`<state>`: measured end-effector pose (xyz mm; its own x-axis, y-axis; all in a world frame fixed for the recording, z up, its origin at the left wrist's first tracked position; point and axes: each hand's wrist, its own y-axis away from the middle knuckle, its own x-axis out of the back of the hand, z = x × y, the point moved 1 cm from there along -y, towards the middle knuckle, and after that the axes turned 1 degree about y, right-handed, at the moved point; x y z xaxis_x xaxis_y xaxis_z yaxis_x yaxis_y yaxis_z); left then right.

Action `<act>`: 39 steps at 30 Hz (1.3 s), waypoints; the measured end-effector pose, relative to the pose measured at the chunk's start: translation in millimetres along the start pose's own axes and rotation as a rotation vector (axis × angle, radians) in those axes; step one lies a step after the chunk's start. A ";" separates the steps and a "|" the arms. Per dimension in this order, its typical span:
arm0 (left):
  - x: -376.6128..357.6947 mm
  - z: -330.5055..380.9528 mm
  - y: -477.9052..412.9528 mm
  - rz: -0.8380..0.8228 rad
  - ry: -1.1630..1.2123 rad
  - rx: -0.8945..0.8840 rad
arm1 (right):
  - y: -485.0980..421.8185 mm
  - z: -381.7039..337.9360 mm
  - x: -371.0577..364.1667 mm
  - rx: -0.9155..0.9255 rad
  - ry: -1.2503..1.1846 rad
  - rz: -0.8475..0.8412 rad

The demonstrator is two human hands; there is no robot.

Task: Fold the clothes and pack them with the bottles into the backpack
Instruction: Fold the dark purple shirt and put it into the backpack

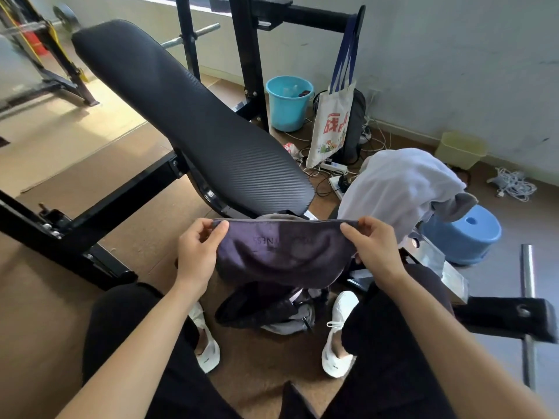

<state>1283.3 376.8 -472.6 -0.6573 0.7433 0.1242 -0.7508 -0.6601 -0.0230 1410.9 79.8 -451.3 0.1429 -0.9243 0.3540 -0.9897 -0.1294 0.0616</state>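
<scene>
I hold a dark purple garment [282,255] stretched out in front of me, with faint lettering across it. My left hand [198,249] pinches its top left corner and my right hand [370,246] pinches its top right corner. Below the garment, between my white shoes, a dark backpack [266,309] lies on the floor with grey cloth inside its mouth. A white garment [396,186] and a grey one [453,204] are heaped to the right, behind my right hand. No bottles show in this view.
A black padded weight bench [187,116] slopes up to the far left on a black frame. A turquoise bucket [289,102], a hanging tote bag [331,125], power strips with cables [335,173], a yellow bin [459,148] and a blue stool [465,234] stand on the right.
</scene>
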 end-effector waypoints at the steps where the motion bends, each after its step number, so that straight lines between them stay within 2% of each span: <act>1: -7.0 3.1 7.3 -0.003 0.005 -0.012 | 7.6 -5.9 -4.8 0.008 -0.035 -0.018; 5: -36.5 11.2 38.4 -0.108 0.005 -0.053 | 34.7 -26.1 -28.6 -0.015 -0.241 -0.210; 10: -56.6 2.8 61.2 -0.356 -0.030 -0.160 | 55.0 -25.7 -54.2 0.028 -0.262 -0.437; 13: -57.7 -6.8 67.8 -0.422 0.050 -0.093 | 59.3 -12.8 -60.3 -0.075 -0.430 -0.501; 15: -56.8 -11.6 71.8 -0.456 0.070 -0.043 | 62.0 -2.5 -61.9 -0.101 -0.468 -0.499; 17: -55.5 -15.9 70.5 -0.469 -0.007 -0.072 | 65.2 6.1 -64.6 -0.057 -0.400 -0.491; 23: -54.4 -14.3 54.8 -0.470 0.023 -0.058 | 56.3 6.4 -60.0 0.302 0.014 -0.356; 27: -58.6 -8.1 57.4 -0.539 0.121 -0.103 | 45.9 -4.4 -49.8 0.325 0.128 -0.585; 29: -60.5 -6.8 58.4 -0.551 0.160 -0.094 | 42.6 -8.9 -46.4 0.304 0.189 -0.629; 32: -60.3 -10.4 57.6 -0.604 0.125 -0.096 | 40.1 -12.1 -39.1 0.241 0.149 -0.534; 34: -60.4 -20.4 57.8 -0.616 -0.006 -0.154 | 40.6 -15.1 -33.5 0.227 0.084 -0.458; 36: -62.5 -33.1 60.6 -0.511 -0.148 -0.214 | 41.3 -20.9 -28.1 0.250 0.039 -0.398; 39: -67.9 -49.9 64.5 -0.372 -0.228 -0.201 | 43.8 -30.1 -21.5 0.275 -0.010 -0.338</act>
<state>1276.3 289.2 -532.1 -0.3279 0.8676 0.3738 -0.9447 -0.3035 -0.1241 1364.8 104.8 -428.1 0.4603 -0.8170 0.3474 -0.8537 -0.5147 -0.0793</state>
